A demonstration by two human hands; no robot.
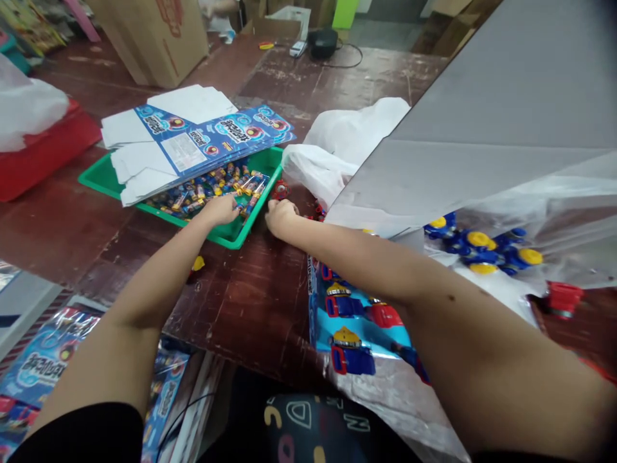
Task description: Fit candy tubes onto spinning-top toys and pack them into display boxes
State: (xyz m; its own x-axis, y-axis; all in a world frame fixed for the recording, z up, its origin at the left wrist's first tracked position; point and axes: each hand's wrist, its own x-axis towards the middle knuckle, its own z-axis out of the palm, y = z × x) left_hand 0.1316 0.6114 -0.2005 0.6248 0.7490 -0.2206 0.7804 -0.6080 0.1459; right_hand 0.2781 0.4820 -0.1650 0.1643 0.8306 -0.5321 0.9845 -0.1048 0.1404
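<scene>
An outlined letter N showed on the dark fabric shirt with multicoloured print (318, 431) at the near edge; characters on the left-hand flat blue-and-white cardboard sheets (241, 132) were too blurred to read.

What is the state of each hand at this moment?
Left hand: over small cylinders in green tray; grip unclear.
Right hand: curled beside red toy piece; grip unclear.

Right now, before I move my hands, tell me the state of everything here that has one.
Left hand: reaching into the tray; grip unclear.
Right hand: beside the tray, at a red piece; grip unclear.
Green tray: holding small toys, partly covered.
Printed cardboard sheets: flat, stacked across the tray.
White plastic: crumpled.
Brown carton: standing; top out of view.
</scene>
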